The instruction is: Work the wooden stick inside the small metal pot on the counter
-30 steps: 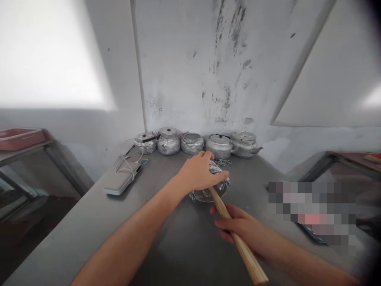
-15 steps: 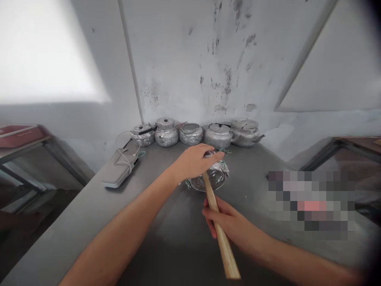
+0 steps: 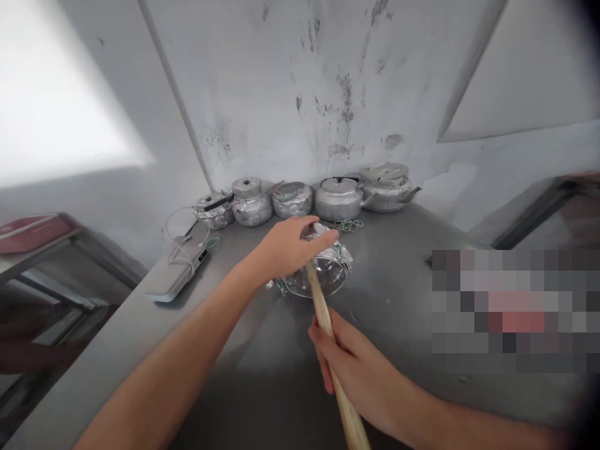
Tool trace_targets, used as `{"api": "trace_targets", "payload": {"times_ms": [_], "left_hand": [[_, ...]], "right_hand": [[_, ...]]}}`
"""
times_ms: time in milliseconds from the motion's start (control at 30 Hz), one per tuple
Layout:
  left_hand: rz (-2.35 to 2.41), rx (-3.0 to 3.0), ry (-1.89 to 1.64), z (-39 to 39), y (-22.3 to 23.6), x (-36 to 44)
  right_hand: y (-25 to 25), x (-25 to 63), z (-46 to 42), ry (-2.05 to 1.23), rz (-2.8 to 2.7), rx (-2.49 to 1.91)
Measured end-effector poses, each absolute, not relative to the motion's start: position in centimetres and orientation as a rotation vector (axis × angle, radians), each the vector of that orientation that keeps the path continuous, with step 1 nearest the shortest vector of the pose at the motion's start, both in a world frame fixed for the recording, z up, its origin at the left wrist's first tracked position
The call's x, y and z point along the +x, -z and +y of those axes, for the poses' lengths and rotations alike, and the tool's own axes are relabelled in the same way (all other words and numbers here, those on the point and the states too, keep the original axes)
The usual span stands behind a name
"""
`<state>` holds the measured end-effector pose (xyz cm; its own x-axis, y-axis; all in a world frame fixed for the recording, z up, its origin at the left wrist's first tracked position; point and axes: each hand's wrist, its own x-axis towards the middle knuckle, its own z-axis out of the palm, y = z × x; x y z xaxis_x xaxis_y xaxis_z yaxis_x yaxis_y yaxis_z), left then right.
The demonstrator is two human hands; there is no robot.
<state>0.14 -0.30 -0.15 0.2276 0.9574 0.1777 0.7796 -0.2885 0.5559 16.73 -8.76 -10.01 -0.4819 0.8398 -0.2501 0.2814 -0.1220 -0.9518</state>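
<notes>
A small silvery, foil-like pot lies with its round opening tilted toward me, green-and-white cord around it. Over its top rests my left hand, thumb and fingers spread around it as they hold it. My right hand is wrapped around a pale wooden handle that runs up to the pot's mouth. The handle's far end is hidden by the pot and my left hand, so whether it bears a tool head cannot be seen.
Along the wall stand several dented aluminium kettles and pots. A grey power bank with a white cable lies at left. Loose green cord sits behind the pot. A pixelated patch covers the right side. A red tray is on the left-hand table.
The whole view has shifted and tilted slightly. Both hands keep their holds on the pot and the wooden handle, with little change between them.
</notes>
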Motion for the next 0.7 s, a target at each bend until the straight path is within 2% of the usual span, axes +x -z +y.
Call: {"api": "trace_targets", "payload": {"times_ms": [700], "left_hand": [[1.673,2.129,-0.697,-0.51,0.27,0.27]], "right_hand": [[10.89,16.78,-9.22,-1.664,-1.617,-1.23]]}}
